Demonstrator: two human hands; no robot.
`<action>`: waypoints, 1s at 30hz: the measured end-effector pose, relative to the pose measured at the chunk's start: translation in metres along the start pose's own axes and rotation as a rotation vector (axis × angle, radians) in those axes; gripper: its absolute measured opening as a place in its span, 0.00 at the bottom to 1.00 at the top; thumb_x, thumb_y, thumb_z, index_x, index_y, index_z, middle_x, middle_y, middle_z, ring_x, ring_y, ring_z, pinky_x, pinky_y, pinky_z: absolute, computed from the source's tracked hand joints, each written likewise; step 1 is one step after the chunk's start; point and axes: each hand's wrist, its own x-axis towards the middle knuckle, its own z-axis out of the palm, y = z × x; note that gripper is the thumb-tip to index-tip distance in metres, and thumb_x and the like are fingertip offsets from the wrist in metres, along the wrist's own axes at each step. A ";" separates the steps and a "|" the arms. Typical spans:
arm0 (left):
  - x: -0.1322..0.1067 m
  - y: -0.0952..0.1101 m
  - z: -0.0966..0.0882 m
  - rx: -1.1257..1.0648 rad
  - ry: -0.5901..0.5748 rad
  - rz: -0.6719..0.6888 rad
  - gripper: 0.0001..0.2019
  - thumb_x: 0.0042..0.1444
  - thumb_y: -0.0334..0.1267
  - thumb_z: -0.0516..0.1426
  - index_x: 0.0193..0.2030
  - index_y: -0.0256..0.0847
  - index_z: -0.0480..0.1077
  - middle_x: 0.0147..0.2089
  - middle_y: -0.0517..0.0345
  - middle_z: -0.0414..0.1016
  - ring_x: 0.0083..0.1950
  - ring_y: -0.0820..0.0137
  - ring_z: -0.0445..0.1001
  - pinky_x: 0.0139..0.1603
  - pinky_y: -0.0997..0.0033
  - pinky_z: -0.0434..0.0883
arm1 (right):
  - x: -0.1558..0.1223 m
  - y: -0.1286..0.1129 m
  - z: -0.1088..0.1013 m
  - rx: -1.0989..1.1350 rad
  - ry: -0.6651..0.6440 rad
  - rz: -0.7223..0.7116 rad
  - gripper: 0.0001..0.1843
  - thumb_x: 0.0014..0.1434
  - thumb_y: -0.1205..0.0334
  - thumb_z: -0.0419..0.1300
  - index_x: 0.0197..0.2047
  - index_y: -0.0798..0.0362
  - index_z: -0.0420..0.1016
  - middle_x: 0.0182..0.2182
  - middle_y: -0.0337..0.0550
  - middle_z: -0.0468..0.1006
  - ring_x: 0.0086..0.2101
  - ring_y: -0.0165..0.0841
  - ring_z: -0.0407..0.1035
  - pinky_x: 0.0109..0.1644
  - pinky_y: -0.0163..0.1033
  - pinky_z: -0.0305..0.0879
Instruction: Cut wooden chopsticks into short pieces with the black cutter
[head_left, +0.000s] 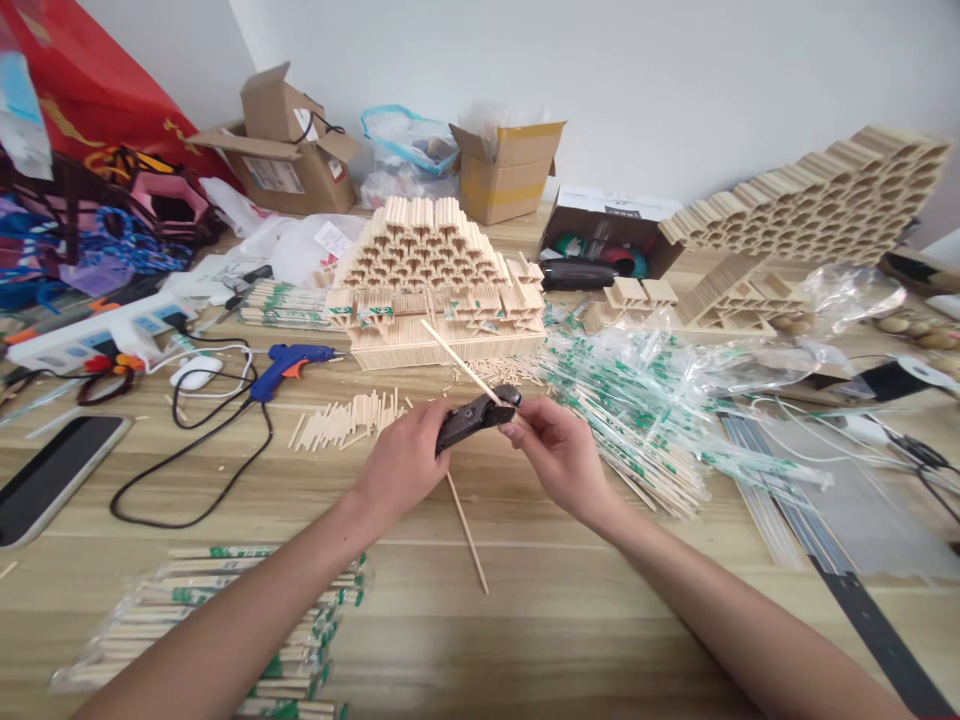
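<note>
My left hand [409, 450] is closed around a dark hand cutter [469, 422], its jaws pointing right. A thin wooden chopstick [461, 358] runs slantwise across the jaws, its far end up toward the stacked stick model. My right hand [559, 450] pinches the near end of that chopstick beside the jaws. Below the left hand, another chopstick [467, 535] lies on the table. Short cut pieces [349, 420] are spread left of the hands. Behind them stands the layered model [431, 260] built from wooden sticks.
Wrapped chopsticks [645, 420] and torn wrappers heap at the right; another wrapped batch [202, 620] lies near left. A blue glue gun [289, 368] with its looping cord, a phone [60, 475] and a power strip [97, 335] occupy the left. Cardboard boxes [510, 165] stand at the back.
</note>
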 end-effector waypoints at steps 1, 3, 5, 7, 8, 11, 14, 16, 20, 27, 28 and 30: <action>0.000 0.001 0.000 0.004 -0.001 0.005 0.17 0.51 0.25 0.54 0.48 0.43 0.68 0.41 0.51 0.78 0.41 0.57 0.79 0.39 0.61 0.73 | 0.000 0.000 0.000 -0.001 0.006 -0.005 0.14 0.65 0.48 0.64 0.38 0.49 0.72 0.27 0.38 0.69 0.29 0.33 0.63 0.33 0.39 0.62; 0.000 0.001 0.000 -0.001 -0.002 0.012 0.17 0.51 0.26 0.54 0.49 0.42 0.68 0.41 0.50 0.78 0.40 0.57 0.78 0.39 0.61 0.72 | -0.001 0.000 0.000 -0.017 0.019 -0.010 0.13 0.65 0.49 0.64 0.38 0.49 0.72 0.27 0.38 0.70 0.29 0.33 0.64 0.33 0.39 0.62; 0.000 0.002 0.000 -0.017 -0.006 0.014 0.17 0.52 0.27 0.53 0.49 0.42 0.67 0.40 0.50 0.77 0.39 0.57 0.78 0.37 0.61 0.72 | -0.002 0.000 0.001 -0.045 0.030 -0.013 0.12 0.66 0.50 0.64 0.38 0.49 0.73 0.28 0.40 0.72 0.29 0.33 0.65 0.34 0.40 0.63; -0.001 0.002 0.001 -0.028 -0.009 0.014 0.16 0.53 0.27 0.53 0.48 0.42 0.67 0.40 0.51 0.77 0.38 0.58 0.78 0.37 0.61 0.71 | -0.003 0.001 0.002 -0.065 0.045 -0.023 0.11 0.66 0.51 0.63 0.39 0.49 0.73 0.29 0.41 0.73 0.30 0.34 0.66 0.34 0.40 0.63; -0.001 0.002 0.000 -0.031 -0.011 0.014 0.16 0.52 0.27 0.53 0.48 0.42 0.67 0.39 0.51 0.77 0.38 0.58 0.78 0.36 0.62 0.71 | -0.004 0.001 0.002 -0.070 0.052 -0.027 0.11 0.66 0.51 0.63 0.39 0.49 0.73 0.29 0.41 0.73 0.30 0.34 0.66 0.34 0.40 0.63; -0.001 0.003 -0.001 -0.025 -0.025 -0.004 0.16 0.51 0.26 0.52 0.46 0.42 0.67 0.38 0.52 0.76 0.38 0.59 0.78 0.36 0.63 0.71 | -0.006 0.002 0.004 -0.081 0.068 -0.033 0.11 0.66 0.51 0.63 0.39 0.49 0.72 0.28 0.39 0.72 0.29 0.33 0.65 0.33 0.39 0.62; 0.000 0.004 -0.002 -0.022 -0.064 -0.036 0.15 0.52 0.26 0.52 0.46 0.42 0.67 0.38 0.52 0.77 0.38 0.58 0.78 0.37 0.63 0.71 | -0.006 0.001 0.005 -0.079 0.082 -0.029 0.11 0.66 0.52 0.64 0.38 0.49 0.72 0.27 0.38 0.71 0.28 0.32 0.64 0.31 0.38 0.60; 0.000 0.004 -0.003 -0.018 -0.091 -0.057 0.14 0.53 0.26 0.52 0.46 0.41 0.67 0.38 0.51 0.77 0.39 0.58 0.78 0.37 0.62 0.71 | -0.007 0.001 0.006 -0.066 0.084 -0.029 0.10 0.66 0.53 0.64 0.38 0.49 0.72 0.27 0.37 0.71 0.28 0.32 0.64 0.31 0.38 0.60; -0.001 0.002 -0.001 0.009 -0.068 -0.047 0.16 0.53 0.25 0.53 0.48 0.40 0.68 0.40 0.50 0.78 0.41 0.57 0.79 0.40 0.61 0.73 | -0.006 0.000 0.007 -0.045 0.066 -0.029 0.10 0.66 0.53 0.64 0.38 0.50 0.71 0.27 0.37 0.71 0.28 0.32 0.65 0.32 0.38 0.62; 0.002 -0.008 0.001 -0.009 0.117 0.030 0.20 0.54 0.24 0.54 0.54 0.40 0.67 0.49 0.48 0.78 0.50 0.57 0.78 0.51 0.58 0.75 | 0.007 -0.009 -0.010 -0.168 -0.058 -0.011 0.05 0.64 0.59 0.63 0.39 0.50 0.74 0.33 0.41 0.79 0.33 0.34 0.72 0.38 0.38 0.68; 0.003 -0.010 -0.001 -0.016 0.145 0.018 0.20 0.55 0.24 0.54 0.54 0.40 0.67 0.50 0.48 0.77 0.52 0.57 0.77 0.52 0.58 0.74 | 0.010 -0.010 -0.015 -0.215 -0.083 -0.003 0.03 0.63 0.61 0.63 0.39 0.51 0.75 0.34 0.41 0.80 0.35 0.34 0.74 0.40 0.39 0.69; 0.006 -0.014 -0.004 -0.026 0.190 -0.012 0.17 0.57 0.26 0.55 0.53 0.40 0.68 0.51 0.47 0.76 0.53 0.57 0.76 0.54 0.59 0.73 | 0.016 -0.010 -0.026 -0.350 -0.127 0.032 0.01 0.60 0.64 0.65 0.36 0.51 0.76 0.35 0.42 0.80 0.36 0.35 0.75 0.41 0.39 0.69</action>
